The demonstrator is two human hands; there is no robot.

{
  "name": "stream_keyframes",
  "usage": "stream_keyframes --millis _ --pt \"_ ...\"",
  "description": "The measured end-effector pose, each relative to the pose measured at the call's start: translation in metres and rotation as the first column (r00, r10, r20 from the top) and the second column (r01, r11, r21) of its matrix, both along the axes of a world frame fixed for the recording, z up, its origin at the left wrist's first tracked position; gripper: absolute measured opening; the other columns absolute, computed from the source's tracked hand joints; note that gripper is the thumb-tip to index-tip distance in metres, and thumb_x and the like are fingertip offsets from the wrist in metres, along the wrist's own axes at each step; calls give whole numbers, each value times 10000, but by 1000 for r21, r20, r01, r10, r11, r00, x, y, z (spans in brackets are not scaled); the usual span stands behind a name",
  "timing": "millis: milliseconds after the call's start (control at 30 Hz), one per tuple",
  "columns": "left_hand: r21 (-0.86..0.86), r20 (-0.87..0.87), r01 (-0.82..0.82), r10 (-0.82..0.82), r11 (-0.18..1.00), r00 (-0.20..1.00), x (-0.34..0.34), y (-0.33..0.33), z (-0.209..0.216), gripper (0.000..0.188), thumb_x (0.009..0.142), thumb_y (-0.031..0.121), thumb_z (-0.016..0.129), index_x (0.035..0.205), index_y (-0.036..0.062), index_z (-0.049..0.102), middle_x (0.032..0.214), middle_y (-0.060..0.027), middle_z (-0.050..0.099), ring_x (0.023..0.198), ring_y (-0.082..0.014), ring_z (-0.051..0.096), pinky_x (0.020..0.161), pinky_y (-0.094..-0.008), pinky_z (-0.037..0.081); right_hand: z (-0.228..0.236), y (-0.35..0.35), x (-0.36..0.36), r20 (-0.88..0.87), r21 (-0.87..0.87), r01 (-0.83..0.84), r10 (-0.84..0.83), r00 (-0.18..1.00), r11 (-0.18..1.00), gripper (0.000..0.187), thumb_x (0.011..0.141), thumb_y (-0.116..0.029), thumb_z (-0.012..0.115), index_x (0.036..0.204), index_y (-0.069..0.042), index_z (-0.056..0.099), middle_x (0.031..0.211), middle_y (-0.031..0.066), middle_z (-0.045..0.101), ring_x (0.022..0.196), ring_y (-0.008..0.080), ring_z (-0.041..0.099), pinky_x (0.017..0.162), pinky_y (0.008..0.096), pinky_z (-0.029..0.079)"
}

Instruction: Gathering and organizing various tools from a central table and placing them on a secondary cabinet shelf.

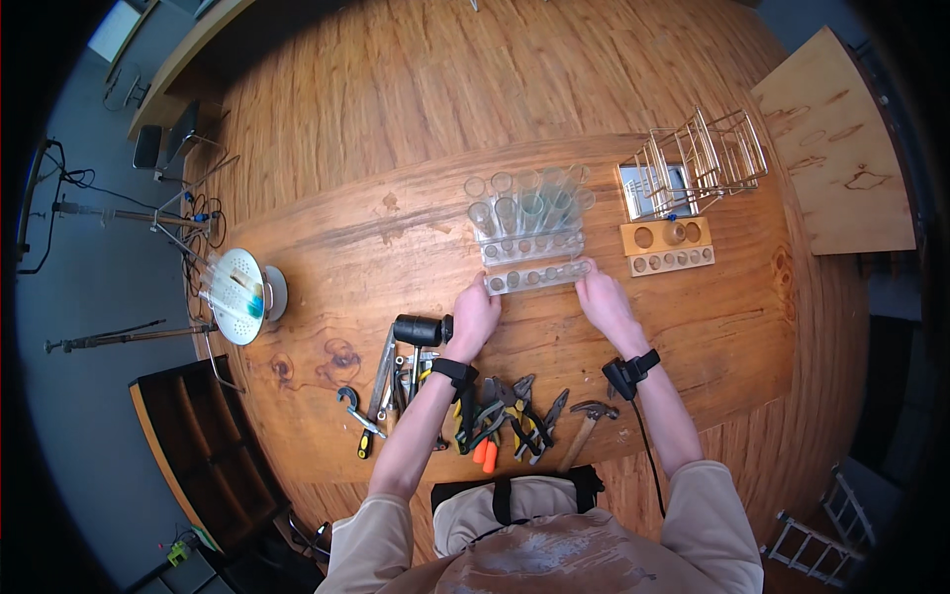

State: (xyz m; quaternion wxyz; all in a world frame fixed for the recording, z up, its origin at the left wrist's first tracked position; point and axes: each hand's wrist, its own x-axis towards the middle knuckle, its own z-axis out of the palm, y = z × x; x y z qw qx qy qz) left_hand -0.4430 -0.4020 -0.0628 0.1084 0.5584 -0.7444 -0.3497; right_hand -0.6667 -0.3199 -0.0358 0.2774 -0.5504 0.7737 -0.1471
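Note:
A clear plastic test tube rack (534, 279) stands near the middle of the wooden table, with a row of round holes along its near strip. Several clear glass test tubes (507, 211) stand in its far part, some tilted outward. At the rack's near left corner, my left hand (477, 317) is closed on the edge. My right hand (606, 309) grips the opposite end, so the rack lies between both hands. The fingertips are partly hidden by the hands and the clear plastic. Black bands circle both wrists.
A wooden holder with holes (641, 238), a wire rack (727, 178) and a silvery tray (638, 203) are at right. Near me lie a black mallet (419, 330), pliers (515, 411) and a hammer (591, 421). A white colander (235, 322) holding tubes stands left.

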Motion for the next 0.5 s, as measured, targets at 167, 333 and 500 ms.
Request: stream_keyframes --millis 167,333,500 --pt "14 49 19 -19 1000 999 -2 -3 -1 374 859 138 526 1174 -63 513 739 -264 616 729 -407 622 671 -461 503 -9 1 0 -24 -34 12 -13 1000 999 324 894 -150 465 1160 32 432 726 257 624 701 432 614 648 519 489" --pt "48 50 17 -20 999 999 -4 -5 4 403 824 102 535 1187 -69 496 787 -277 629 759 -410 624 696 -482 505 -7 -1 1 -25 -33 27 -28 999 999 354 891 -157 468 1202 8 428 736 251 628 699 431 615 645 519 490" --pt "28 1 3 -3 1000 1000 2 1 -2 365 859 149 536 1176 -31 519 784 -259 630 764 -403 628 692 -463 503 -6 3 4 -43 -11 32 -32 999 999 373 884 -159 480 1223 -13 428 746 242 634 696 425 618 644 515 495"
